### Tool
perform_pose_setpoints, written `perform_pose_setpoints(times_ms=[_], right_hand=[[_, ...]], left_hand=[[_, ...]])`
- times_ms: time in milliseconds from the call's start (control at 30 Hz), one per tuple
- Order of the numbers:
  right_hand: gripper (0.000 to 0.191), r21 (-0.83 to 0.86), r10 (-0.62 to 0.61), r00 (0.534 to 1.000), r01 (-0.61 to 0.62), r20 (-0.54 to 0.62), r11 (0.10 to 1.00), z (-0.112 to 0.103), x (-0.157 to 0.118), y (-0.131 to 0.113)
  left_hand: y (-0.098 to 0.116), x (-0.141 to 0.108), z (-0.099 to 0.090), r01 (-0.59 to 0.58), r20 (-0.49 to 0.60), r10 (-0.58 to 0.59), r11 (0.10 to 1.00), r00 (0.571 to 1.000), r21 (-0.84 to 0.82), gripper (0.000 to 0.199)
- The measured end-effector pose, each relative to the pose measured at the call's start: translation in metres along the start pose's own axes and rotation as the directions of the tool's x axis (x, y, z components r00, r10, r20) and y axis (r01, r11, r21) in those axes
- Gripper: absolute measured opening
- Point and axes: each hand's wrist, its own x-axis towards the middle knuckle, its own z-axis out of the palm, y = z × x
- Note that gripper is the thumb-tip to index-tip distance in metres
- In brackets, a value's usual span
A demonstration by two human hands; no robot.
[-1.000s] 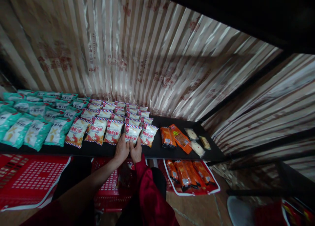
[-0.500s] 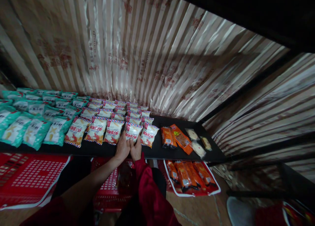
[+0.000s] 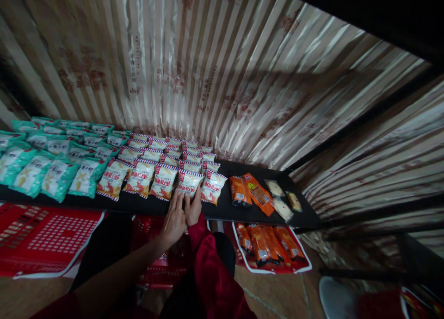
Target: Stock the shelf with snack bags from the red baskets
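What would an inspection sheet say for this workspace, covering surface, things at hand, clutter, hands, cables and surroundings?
Surface: black shelf, bearing rows of packaged snacks.
Things at hand: white snack bags in rows; both hands touch the front-row bag second from the right.
Clutter: teal bags in rows at left; orange packets and small clear-wrapped items at right, set at differing angles.
Hands: left hand and right hand side by side, fingers at that bag's lower edge; grip cannot be told.
Cables: nothing seen.
Surroundings: striped sheeting behind; red baskets below, the right one holding orange packs; dim light.
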Motion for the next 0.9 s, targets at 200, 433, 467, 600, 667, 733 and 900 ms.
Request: perform_pose_setpoints(times_ms=[200, 433, 467, 600, 667, 733, 900], right_hand=[[0.062, -0.095, -0.075, 0.996, 0.07, -0.041, 0.993, 0.003, -0.01, 0.005], [0.061, -0.178, -0.125, 0.991, 0.116, -0.043, 0.977, 0.006, -0.011, 0.008], [0.06, -0.186, -0.132, 0.991, 0.124, -0.035, 0.975, 0.006, -0.01, 0.008], [0.058, -0.206, -0.159, 0.987, 0.152, -0.017, 0.967, 0.006, -0.01, 0.01], [0.057, -0.219, -0.162, 0.986, 0.152, -0.027, 0.964, 0.005, -0.012, 0.011], [0.056, -0.231, -0.169, 0.985, 0.156, -0.034, 0.96, 0.003, -0.014, 0.013], [0.053, -0.254, -0.212, 0.975, 0.19, -0.061, 0.948, -0.001, -0.019, 0.016]], left_hand=[[-0.02, -0.036, -0.003, -0.101, 0.132, 0.092, 0.993, 0.987, 0.058, 0.055], [-0.027, -0.026, -0.007, -0.114, 0.173, 0.093, 0.987, 0.981, 0.116, 0.056], [-0.027, -0.024, -0.008, -0.116, 0.176, 0.094, 0.986, 0.98, 0.12, 0.057], [-0.028, -0.021, -0.01, -0.151, 0.181, 0.127, 0.981, 0.975, 0.125, 0.06], [-0.029, -0.022, -0.01, -0.167, 0.181, 0.142, 0.977, 0.973, 0.131, 0.06], [-0.029, -0.022, -0.011, -0.174, 0.174, 0.149, 0.975, 0.973, 0.14, 0.058], [-0.024, -0.02, -0.014, -0.214, 0.18, 0.19, 0.968, 0.965, 0.128, 0.057]])
